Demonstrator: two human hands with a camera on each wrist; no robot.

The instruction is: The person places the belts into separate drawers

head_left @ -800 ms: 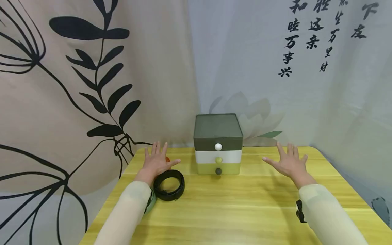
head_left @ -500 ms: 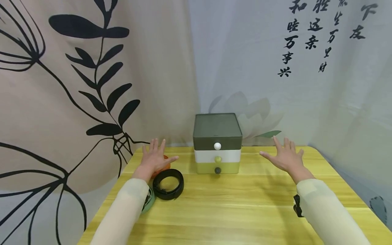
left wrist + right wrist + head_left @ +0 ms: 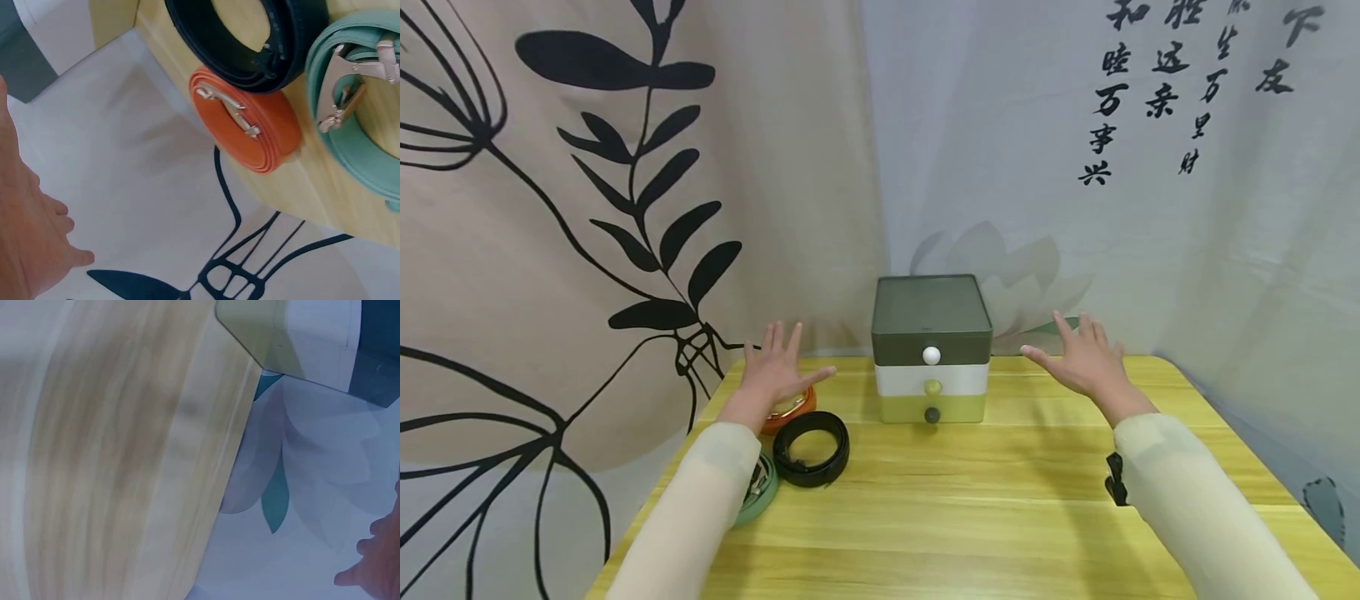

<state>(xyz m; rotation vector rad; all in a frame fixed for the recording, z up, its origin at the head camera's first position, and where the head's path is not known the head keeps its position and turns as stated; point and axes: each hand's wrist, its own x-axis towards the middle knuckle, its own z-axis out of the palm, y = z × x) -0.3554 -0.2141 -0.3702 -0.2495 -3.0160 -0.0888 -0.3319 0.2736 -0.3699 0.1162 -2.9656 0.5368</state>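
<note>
Leftmost on the counter point(image 3: 925, 525): coiled green belt point(image 3: 359, 156). I see the left hand point(image 3: 773, 371) raised near the coiled orange belt point(image 3: 275, 128), fingers spread, gripping nothing. Next, coiled black belt point(image 3: 808, 477), then drawer box point(image 3: 932, 332), upright toward the back. Right hand point(image 3: 1084, 362) raised, spread, likewise unladen. My estimate: belts light, pliable, prone to uncoiling; pinch through all layers. Box probably stiff, light; hold its side walls.

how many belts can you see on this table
3: the black belt in front and left of the drawers, the orange belt just behind it, the green belt by the left sleeve. Any inside the drawers would be hidden.
</note>
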